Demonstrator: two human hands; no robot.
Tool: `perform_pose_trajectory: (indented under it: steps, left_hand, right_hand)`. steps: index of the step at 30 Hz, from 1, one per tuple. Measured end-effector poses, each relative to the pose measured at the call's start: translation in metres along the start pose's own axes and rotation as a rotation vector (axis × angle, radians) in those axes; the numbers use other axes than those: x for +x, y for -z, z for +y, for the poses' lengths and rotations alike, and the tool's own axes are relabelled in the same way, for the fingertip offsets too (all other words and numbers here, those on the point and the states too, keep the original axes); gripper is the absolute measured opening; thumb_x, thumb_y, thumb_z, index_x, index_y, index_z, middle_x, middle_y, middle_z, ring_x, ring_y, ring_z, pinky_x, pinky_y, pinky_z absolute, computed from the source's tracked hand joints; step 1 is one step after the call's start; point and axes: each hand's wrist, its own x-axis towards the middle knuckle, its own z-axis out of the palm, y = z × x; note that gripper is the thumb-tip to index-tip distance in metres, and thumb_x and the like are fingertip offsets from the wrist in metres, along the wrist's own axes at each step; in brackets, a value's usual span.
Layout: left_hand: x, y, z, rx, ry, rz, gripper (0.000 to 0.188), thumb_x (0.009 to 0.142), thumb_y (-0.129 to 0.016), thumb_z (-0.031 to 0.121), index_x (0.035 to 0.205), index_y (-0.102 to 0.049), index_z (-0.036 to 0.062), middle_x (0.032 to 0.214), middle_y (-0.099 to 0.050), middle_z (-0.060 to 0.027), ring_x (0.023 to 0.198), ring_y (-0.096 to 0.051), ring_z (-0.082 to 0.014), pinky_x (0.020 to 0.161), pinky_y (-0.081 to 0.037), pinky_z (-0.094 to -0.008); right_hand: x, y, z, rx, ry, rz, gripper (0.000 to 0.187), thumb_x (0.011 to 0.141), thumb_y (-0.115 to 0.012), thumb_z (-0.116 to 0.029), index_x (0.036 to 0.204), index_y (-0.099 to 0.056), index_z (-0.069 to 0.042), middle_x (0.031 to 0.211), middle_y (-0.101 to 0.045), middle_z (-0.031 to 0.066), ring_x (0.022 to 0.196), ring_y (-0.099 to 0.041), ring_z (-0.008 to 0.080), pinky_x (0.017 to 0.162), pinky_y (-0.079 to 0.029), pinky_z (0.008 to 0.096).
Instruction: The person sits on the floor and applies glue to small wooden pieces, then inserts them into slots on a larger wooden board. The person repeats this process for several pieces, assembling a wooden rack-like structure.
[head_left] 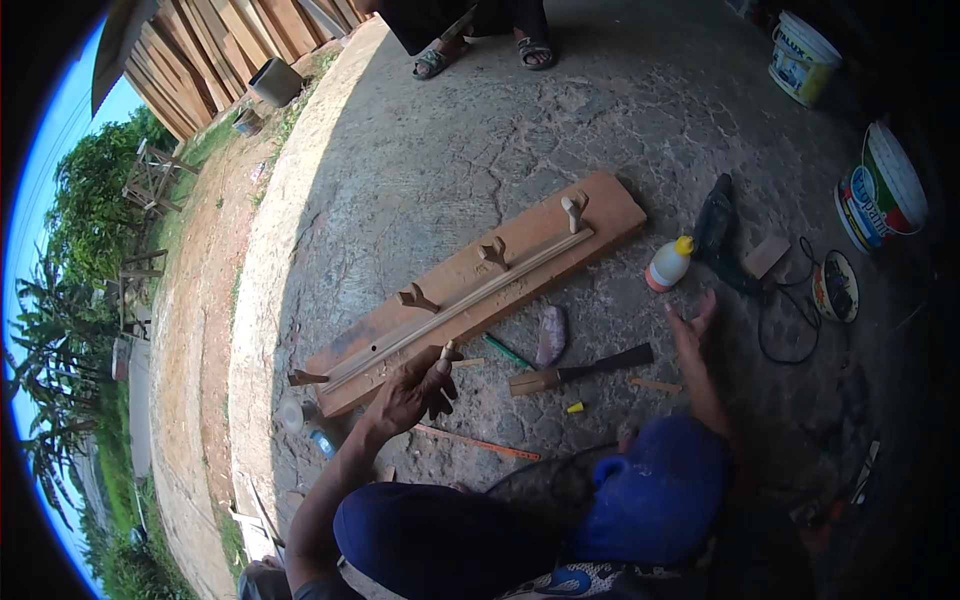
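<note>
My left hand (405,392) is closed around a small pale wooden peg (447,355), which points up beside the board. A long brown wooden board (610,205) lies diagonally on the ground. Along it runs a lighter strip (470,300), and several wooden pegs stand up from it, one a pale peg (572,212) near the far right end. A dark round hole (374,348) shows between two pegs on the left part. My right hand (692,318) has its fingers spread and holds nothing. Just beyond it stands a white glue bottle (668,268) with a yellow top.
A dark power drill (716,235) with a cord lies right of the bottle. Near my knees are a wood-handled tool (580,370), a purplish stone (551,335), a green pen-like stick (508,352) and a yellow cap (575,408). Paint buckets (880,190) stand right; a person's sandalled feet (535,52) are ahead.
</note>
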Motion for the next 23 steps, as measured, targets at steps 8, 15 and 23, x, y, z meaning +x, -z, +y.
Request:
perform_pose_trajectory:
  steps: [8, 15, 23]
  left_hand:
    - [0.007, -0.013, 0.076, 0.279, -0.043, -0.048, 0.045, 0.107, -0.048, 0.045, 0.122, -0.055, 0.0030, 0.078, -0.064, -0.0040, 0.063, -0.063, -0.0098, 0.054, -0.051, -0.0258]
    - [-0.027, -0.035, 0.120, 0.138, 0.044, -0.122, 0.036, 0.109, -0.047, 0.034, 0.124, -0.055, 0.0017, 0.082, -0.063, -0.0054, 0.071, -0.064, -0.0109, 0.058, -0.052, -0.0278]
    - [-0.019, -0.037, 0.082, 0.463, -0.361, -0.003, 0.021, 0.101, -0.061, 0.022, 0.109, -0.062, 0.0019, 0.084, -0.063, -0.0150, 0.073, -0.059, -0.0258, 0.069, -0.049, -0.0416]
  right_hand:
    - [0.043, -0.050, -0.032, 0.038, 0.146, -0.329, 0.102, 0.070, -0.092, -0.017, 0.150, -0.030, -0.005, 0.134, -0.049, 0.0165, 0.124, -0.054, 0.0307, 0.097, -0.052, 0.0437]
    - [0.061, -0.048, -0.093, 0.265, 0.138, -0.485, 0.080, 0.075, -0.085, -0.021, 0.139, -0.039, -0.004, 0.112, -0.054, 0.0098, 0.095, -0.059, 0.0196, 0.074, -0.055, 0.0365]
    - [0.034, 0.001, -0.275, 0.057, 0.449, -0.792, 0.081, 0.082, -0.081, -0.020, 0.146, -0.033, -0.008, 0.127, -0.053, 0.0153, 0.115, -0.057, 0.0255, 0.098, -0.051, 0.0407]
